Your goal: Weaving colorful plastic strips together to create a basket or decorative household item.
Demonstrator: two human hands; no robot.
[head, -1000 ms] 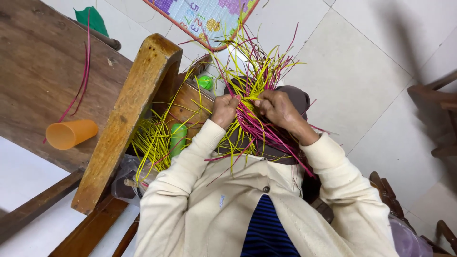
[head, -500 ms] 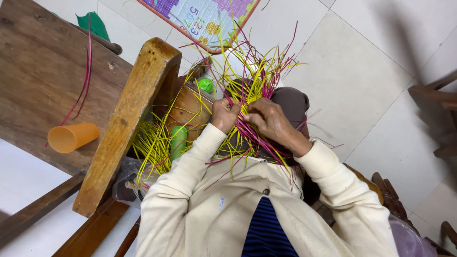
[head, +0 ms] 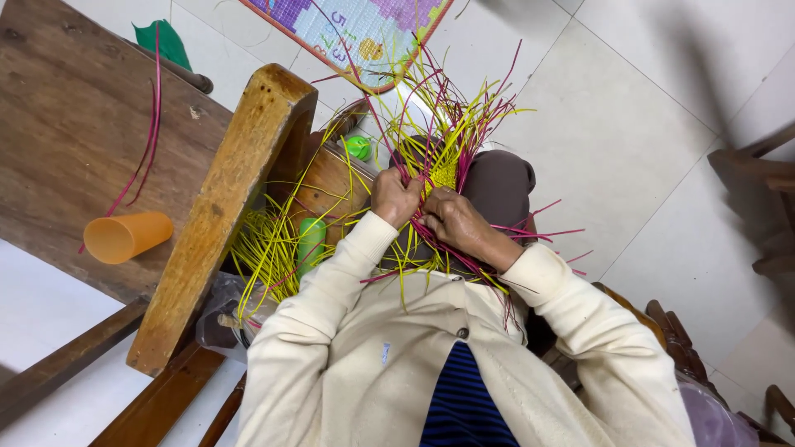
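A pale tiled floor (head: 629,141) fills the background, seen from above, with a dark wooden worktop (head: 66,141) far out to the left of the hands and a slanted wooden beam (head: 219,215) between it and the person's lap.

Both hands meet just ahead of the body, over a knee covered in brown cloth (head: 501,186). The left hand (head: 396,197) is curled shut around a cluster of thin yellow and pink strips (head: 451,136). The right hand (head: 451,223) lies touching it, fingers bent over and pinching the same strips. The two hands are equally close to the work; neither leads.

The strips fan away from the hands, their long axis running forward and slightly right, with loose ends spreading wide beyond the fingertips. Shorter ends trail back under the wrists and out to the right of the right hand. A separate heap of loose yellow strips (head: 265,248) lies low to the left of the left hand, beside a green bottle (head: 310,240).

An orange cup (head: 124,236) lies on its side on the worktop, well apart from the hands. A colourful play mat (head: 364,29) sits beyond the strips.

Hidden: the woven part under the palms, the fingertips, and exactly which strips each hand grips. Dark chairs (head: 762,190) at the right edge are cut off.
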